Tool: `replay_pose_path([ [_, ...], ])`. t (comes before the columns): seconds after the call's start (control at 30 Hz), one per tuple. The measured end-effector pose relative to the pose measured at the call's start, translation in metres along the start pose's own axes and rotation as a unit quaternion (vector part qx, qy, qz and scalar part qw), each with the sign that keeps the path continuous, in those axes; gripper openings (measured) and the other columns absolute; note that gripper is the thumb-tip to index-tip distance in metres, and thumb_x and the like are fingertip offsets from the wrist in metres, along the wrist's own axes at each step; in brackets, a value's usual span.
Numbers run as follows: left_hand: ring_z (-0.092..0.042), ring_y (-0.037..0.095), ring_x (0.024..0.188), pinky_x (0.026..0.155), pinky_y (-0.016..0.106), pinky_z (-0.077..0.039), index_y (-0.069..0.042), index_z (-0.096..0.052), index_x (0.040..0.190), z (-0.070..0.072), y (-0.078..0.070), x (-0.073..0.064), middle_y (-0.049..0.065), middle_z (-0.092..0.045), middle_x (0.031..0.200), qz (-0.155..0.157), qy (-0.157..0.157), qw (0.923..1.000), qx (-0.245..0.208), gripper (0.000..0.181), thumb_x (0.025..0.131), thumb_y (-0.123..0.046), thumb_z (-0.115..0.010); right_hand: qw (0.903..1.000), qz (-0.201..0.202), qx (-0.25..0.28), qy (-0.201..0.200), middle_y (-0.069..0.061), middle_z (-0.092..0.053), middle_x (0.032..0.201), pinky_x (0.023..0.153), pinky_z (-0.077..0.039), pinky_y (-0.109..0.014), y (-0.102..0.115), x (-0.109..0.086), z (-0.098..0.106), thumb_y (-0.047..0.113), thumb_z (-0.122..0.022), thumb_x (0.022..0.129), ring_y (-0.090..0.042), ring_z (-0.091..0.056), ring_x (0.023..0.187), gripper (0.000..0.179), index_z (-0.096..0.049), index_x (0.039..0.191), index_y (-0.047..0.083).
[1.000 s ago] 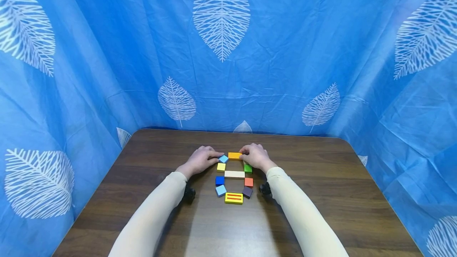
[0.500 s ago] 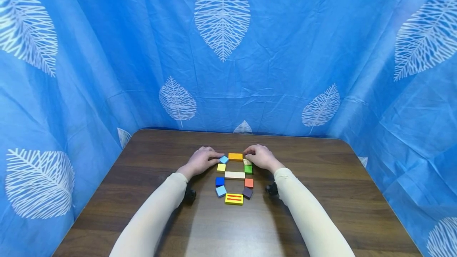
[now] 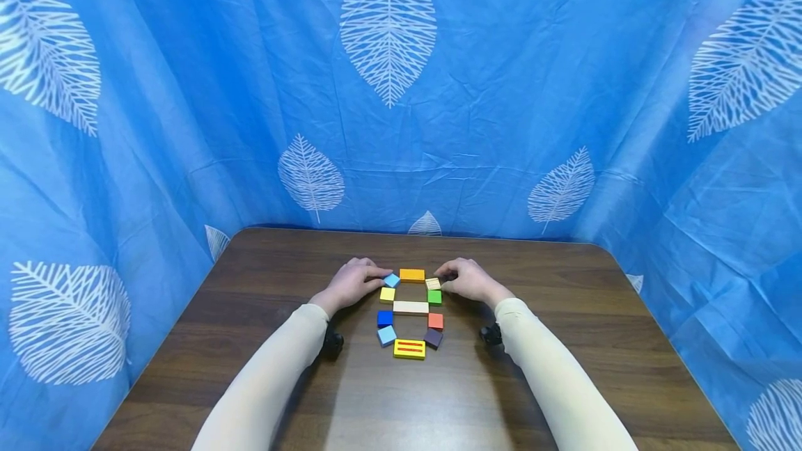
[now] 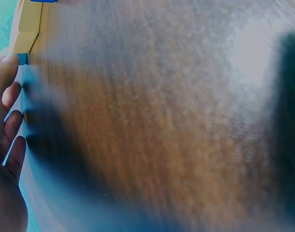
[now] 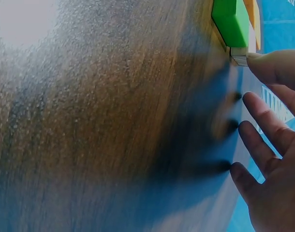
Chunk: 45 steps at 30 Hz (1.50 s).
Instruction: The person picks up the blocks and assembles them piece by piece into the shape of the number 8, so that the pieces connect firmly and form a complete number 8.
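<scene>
At the upper left of a figure of coloured blocks, my left hand point(image 3: 354, 280) pinches a small light blue block point(image 3: 392, 280) by its corner, thumb and index finger at its edges. In the left wrist view the thumb covers most of that block. My right hand point(image 3: 466, 280) rests just right of a small beige lined block point(image 3: 433, 284), fingers loosely spread and holding nothing. In the right wrist view its thumb tip overlaps the beige block. An orange block point(image 3: 412, 275) lies between the hands. A yellow block point(image 3: 388, 294) and a green block point(image 3: 435, 296) sit below the corner pieces.
A long cream block point(image 3: 411, 307) crosses the figure's middle. Below it lie a dark blue block point(image 3: 385, 319), a red block point(image 3: 435, 322), another light blue block point(image 3: 386, 335), a dark purple block point(image 3: 433, 338) and a yellow red-striped block point(image 3: 409, 349). The wooden table point(image 3: 564, 339) backs onto a blue curtain point(image 3: 438, 179).
My right hand has moved right, away from the orange block and then off the beige block, which is now uncovered. My left hand has stayed at the light blue block.
</scene>
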State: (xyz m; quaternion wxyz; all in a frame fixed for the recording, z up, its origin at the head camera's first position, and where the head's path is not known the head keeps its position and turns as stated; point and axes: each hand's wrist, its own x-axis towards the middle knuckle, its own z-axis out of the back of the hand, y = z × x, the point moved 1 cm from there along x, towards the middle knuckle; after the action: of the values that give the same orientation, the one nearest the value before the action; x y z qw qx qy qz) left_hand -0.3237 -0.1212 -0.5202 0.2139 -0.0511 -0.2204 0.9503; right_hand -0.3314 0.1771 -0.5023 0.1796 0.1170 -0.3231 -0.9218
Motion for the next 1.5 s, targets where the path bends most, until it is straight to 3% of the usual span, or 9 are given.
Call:
replay_pose_path([
  [0.23,-0.051,0.022,0.113,0.099,0.041,-0.043,-0.031,-0.065,0.139,0.001,-0.001,-0.001,-0.003,-0.063,0.117,-0.001,-0.002,1.0000,-0.004,0.035,0.104,-0.031,-0.061,0.9993,-0.011,-0.035,-0.008,-0.004,-0.066,0.121,0.108,-0.036,-0.052,0.000,-0.001,-0.003,0.015,-0.074,0.094,-0.030,-0.048,0.124,0.023,-0.076,0.117,0.016],
  [1.0,-0.052,0.022,0.113,0.099,0.042,-0.043,-0.029,-0.065,0.139,0.001,0.001,0.001,-0.001,-0.064,0.119,-0.001,-0.006,0.9999,-0.011,0.036,0.103,-0.033,-0.063,0.9987,-0.008,-0.048,-0.013,-0.005,-0.064,0.124,0.106,-0.038,-0.051,0.001,0.001,-0.004,0.017,-0.073,0.095,-0.031,-0.048,0.123,0.024,-0.075,0.119,0.017],
  [1.17,-0.052,0.022,0.117,0.102,0.043,-0.043,-0.026,-0.061,0.144,0.000,0.005,-0.005,-0.002,-0.065,0.125,0.000,-0.015,0.9993,-0.034,0.042,0.103,-0.036,-0.063,0.9993,-0.004,-0.032,-0.019,-0.006,-0.065,0.123,0.108,-0.037,-0.052,-0.003,-0.004,-0.004,0.017,-0.071,0.096,-0.029,-0.051,0.123,0.028,-0.072,0.124,0.013],
  [1.5,-0.052,0.020,0.117,0.104,0.043,-0.042,-0.024,-0.069,0.135,0.000,0.004,-0.022,-0.003,-0.065,0.123,0.007,-0.012,0.9982,-0.058,0.043,0.097,-0.044,-0.070,0.9989,0.007,-0.026,-0.039,-0.001,-0.067,0.108,0.099,-0.044,-0.049,-0.007,-0.027,-0.004,0.023,-0.079,0.090,-0.025,-0.056,0.108,0.023,-0.074,0.110,0.013],
])
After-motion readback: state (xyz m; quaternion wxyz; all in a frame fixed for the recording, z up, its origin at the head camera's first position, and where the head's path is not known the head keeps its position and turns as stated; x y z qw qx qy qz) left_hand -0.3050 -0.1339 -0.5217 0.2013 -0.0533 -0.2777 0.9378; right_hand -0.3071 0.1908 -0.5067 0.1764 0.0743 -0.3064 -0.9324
